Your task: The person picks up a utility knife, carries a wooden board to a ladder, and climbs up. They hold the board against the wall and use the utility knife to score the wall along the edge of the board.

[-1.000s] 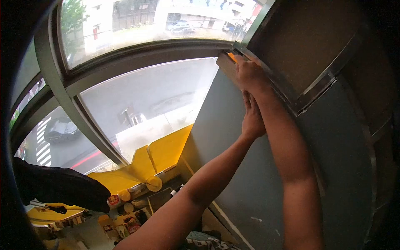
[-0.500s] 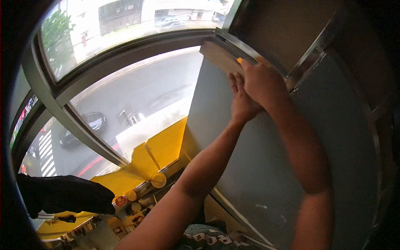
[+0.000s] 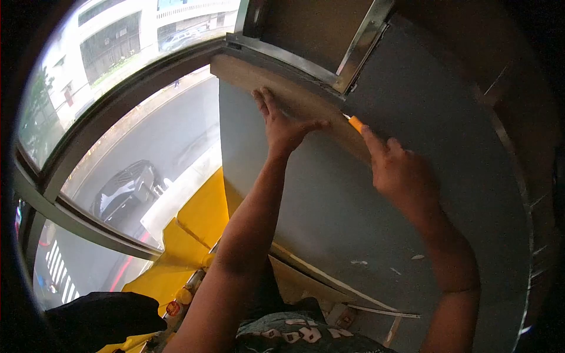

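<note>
At the left we see a window frame (image 3: pixel 106 232), and through its glass a crosswalk (image 3: pixel 62 267) and 1 dark car (image 3: pixel 126 188) on the road (image 3: pixel 159 129). Below it we find a black cloth (image 3: pixel 109 320), and just beside that a jar (image 3: pixel 172 307) with a red label. A yellow sheet (image 3: pixel 197 217) slopes up from there to the edge of the grey panel (image 3: pixel 353 217).

Next we come to the left hand (image 3: pixel 285 129). It grasps nothing: its fingers are spread, 2 of them resting on the face of the strip (image 3: pixel 303 106), with the thumb stretched out to the right by the strip's lower edge. We see the strip slant down to the right across the panel, just under the metal frame (image 3: pixel 285 59). Low in the middle shows a dark shirt (image 3: pixel 294 335) with pale letters.

Farther right, the right hand (image 3: pixel 403 173) is clenched around the orange tool (image 3: pixel 356 125). The tool's pale tip points up and left, near the frame's bottom corner; we cannot tell whether it touches the strip.
</note>
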